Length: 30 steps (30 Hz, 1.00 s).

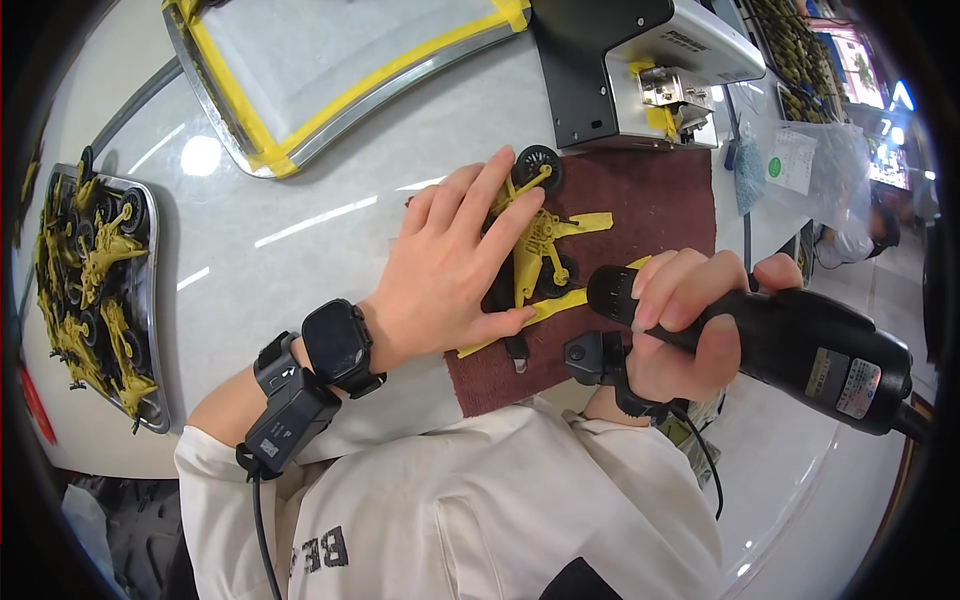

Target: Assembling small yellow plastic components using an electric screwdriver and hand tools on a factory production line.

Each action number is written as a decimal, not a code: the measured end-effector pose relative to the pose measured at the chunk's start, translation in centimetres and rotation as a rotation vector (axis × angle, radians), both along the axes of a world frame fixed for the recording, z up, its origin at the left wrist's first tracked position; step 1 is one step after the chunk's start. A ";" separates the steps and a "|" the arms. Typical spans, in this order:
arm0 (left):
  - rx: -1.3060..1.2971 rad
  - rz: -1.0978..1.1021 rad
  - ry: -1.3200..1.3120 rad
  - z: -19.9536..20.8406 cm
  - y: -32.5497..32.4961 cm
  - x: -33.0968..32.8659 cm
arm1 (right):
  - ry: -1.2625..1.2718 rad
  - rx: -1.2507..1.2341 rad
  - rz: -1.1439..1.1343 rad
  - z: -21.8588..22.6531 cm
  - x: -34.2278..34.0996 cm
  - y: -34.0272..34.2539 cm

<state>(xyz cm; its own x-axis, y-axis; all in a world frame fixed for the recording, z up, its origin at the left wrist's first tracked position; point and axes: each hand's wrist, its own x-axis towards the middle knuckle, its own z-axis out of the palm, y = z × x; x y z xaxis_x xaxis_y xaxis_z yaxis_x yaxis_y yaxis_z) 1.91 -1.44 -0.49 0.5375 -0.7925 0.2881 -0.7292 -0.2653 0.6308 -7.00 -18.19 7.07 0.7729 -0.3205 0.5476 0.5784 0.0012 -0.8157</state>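
My left hand [450,250] lies over a yellow model motorcycle [538,238] with black wheels, its fingers outstretched and spread. The fingertips rest near the upper wheel, and the thumb touches a yellow strip [560,305] at the lower end. Part of the model is hidden under the palm. My right hand [690,320] is closed around a black corded handheld power tool [800,350]. The tool's round slotted end points left, just right of the model's lower wheel. Both lie over a dark red cloth [650,205].
At the left stands a metal tray [150,310] heaped with several yellow models. A metal frame edged with yellow tape [340,115] lies at the back. Behind the cloth sits a black and silver machine [590,80]. A clear plastic bag [830,165] is at the right.
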 end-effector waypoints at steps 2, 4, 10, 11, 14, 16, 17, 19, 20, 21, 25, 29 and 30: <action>0.000 -0.001 -0.001 0.0 0.0 0.0 | -0.010 0.055 0.020 -0.1 0.1 0.2; -0.008 0.002 0.004 0.0 -0.1 -0.1 | -0.020 0.015 0.049 -0.3 0.1 -0.1; 0.002 0.012 0.001 -0.1 0.1 0.1 | -0.013 -0.117 0.186 -0.2 0.2 -0.9; -0.004 0.010 -0.006 -0.2 0.2 -0.1 | -0.035 -0.073 0.175 -0.2 0.3 -0.9; 0.008 0.008 -0.011 0.0 -0.1 -0.4 | -0.057 -0.047 -0.316 4.6 1.4 -3.2; 0.034 0.006 -0.022 0.5 0.2 -0.2 | -0.079 -0.011 -0.368 8.1 2.9 -5.6; 0.031 0.005 -0.031 0.4 0.2 -0.1 | -0.075 -0.019 -0.431 8.6 4.2 -6.3; 0.013 0.004 -0.023 0.3 0.1 -0.2 | -0.068 -0.109 -0.509 8.1 6.9 -7.6; 0.006 -0.003 -0.034 0.2 -0.2 -0.2 | -0.067 -0.180 -0.547 7.7 7.9 -7.4; -0.031 -0.005 -0.003 0.0 -0.2 -0.1 | -0.062 -0.242 -0.573 6.9 9.0 -6.9; -0.093 -0.010 0.064 0.4 0.2 -0.2 | -0.056 -0.124 -0.433 6.3 9.2 -6.4; -0.071 0.019 0.058 -0.2 0.7 -0.2 | 0.058 0.030 -0.237 5.1 5.5 -3.5; -0.082 0.001 0.057 -0.2 0.3 -0.2 | 0.014 -0.002 -0.140 4.8 3.6 -2.9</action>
